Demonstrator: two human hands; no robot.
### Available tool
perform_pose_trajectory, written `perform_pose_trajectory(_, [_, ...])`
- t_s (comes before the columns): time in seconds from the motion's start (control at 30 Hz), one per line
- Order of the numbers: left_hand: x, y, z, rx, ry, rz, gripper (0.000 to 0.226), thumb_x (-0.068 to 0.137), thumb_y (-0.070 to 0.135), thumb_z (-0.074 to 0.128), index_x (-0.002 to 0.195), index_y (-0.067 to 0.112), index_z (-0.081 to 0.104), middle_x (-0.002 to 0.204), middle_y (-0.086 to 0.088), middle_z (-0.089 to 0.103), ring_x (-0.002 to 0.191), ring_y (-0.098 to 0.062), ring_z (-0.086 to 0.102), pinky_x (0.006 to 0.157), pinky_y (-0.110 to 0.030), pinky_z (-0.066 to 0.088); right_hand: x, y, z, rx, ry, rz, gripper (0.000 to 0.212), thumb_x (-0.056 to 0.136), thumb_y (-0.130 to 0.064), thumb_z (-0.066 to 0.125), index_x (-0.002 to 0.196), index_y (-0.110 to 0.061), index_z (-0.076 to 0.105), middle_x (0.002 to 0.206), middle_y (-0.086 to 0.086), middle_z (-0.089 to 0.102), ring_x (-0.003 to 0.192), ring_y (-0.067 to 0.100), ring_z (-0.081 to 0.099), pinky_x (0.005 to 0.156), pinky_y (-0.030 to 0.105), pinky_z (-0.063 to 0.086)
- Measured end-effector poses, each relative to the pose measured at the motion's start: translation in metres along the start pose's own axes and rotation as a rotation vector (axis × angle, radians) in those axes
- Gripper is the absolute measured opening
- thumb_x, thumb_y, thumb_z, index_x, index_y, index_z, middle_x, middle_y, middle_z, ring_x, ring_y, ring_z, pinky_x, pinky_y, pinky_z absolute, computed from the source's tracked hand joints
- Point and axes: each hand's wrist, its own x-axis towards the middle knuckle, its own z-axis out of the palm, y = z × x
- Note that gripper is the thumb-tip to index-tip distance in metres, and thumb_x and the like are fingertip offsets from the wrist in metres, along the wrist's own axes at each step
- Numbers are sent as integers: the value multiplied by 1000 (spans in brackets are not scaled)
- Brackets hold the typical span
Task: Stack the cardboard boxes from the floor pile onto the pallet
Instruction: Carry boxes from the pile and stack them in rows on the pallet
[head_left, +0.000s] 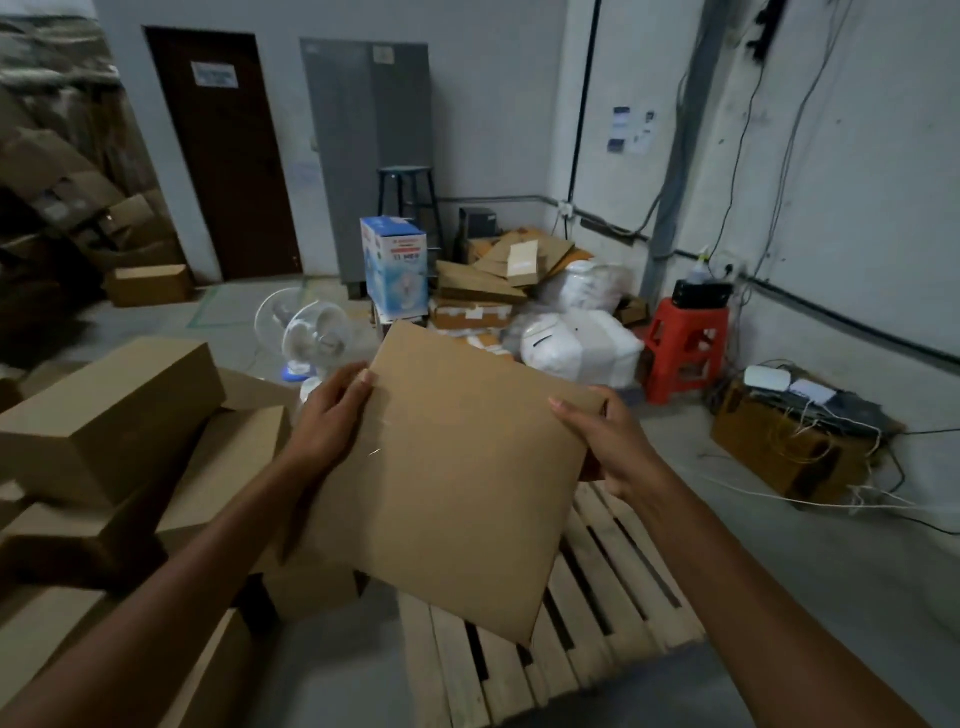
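Pallet (587, 613) on floor. Box pile (114, 415) just left of it. Held box (457, 483) above pallet's left part. Fans (311, 332) behind pile; plastic stool (685, 343) back right, probably near wall.

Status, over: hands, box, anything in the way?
Gripping: left hand and right hand hold the cardboard box by opposite edges. Box held tilted above the pallet, not set down. Nothing seen blocking the visible slats; floor pile sits left.

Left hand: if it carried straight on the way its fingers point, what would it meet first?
Past the flat brown cardboard box it grips, the left hand heads for the blue-and-white printed carton farther off, probably; depth is unclear.
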Motion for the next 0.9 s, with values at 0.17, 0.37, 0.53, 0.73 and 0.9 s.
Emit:
perform_pose_trajectory(0.17, [58, 15, 72, 7, 141, -73, 45, 108, 47, 29, 109, 16, 61, 111, 0, 59, 104, -15, 50, 84, -28, 33, 66, -24, -37, -62, 74, -115, 41, 86, -31, 78, 121, -26, 56, 113, -1, 60, 96, 22, 63, 63, 38, 55])
perform_pose_trajectory(0.37, [154, 23, 118, -170, 0, -55, 54, 104, 53, 33, 97, 12, 67, 93, -8, 66, 90, -20, 62, 71, -26, 41, 157, -53, -68, -55, 245, -212, 43, 86, -29, 78, 123, -24, 56, 111, -1, 61, 91, 16, 63, 61, 32, 53])
perform_pose_trajectory(0.53, [213, 0, 167, -330, 84, -76, 59, 92, 65, 40, 126, 21, 60, 119, -7, 64, 110, -24, 60, 86, -37, 48, 233, -61, -99, 120, 391, -193, 46, 86, -32, 79, 125, -25, 56, 116, 4, 65, 100, 26, 66, 72, 49, 61])
perform_pose_trajectory(0.73, [252, 11, 262, -826, -294, -301, 64, 87, 63, 63, 141, 31, 50, 132, -4, 66, 122, -28, 62, 106, -57, 46, 299, -44, -106, 238, 418, -210, 28, 90, -27, 75, 109, -35, 56, 121, 5, 64, 110, 29, 64, 91, 59, 56])
perform_pose_trajectory(0.9, [303, 35, 306, -683, -150, -217, 74, 77, 58, 78, 139, 28, 51, 126, -2, 69, 111, -25, 68, 96, -51, 55, 341, -35, -153, -221, 413, -285, 27, 97, -38, 64, 118, -22, 58, 114, 1, 66, 95, 11, 61, 77, 36, 52])
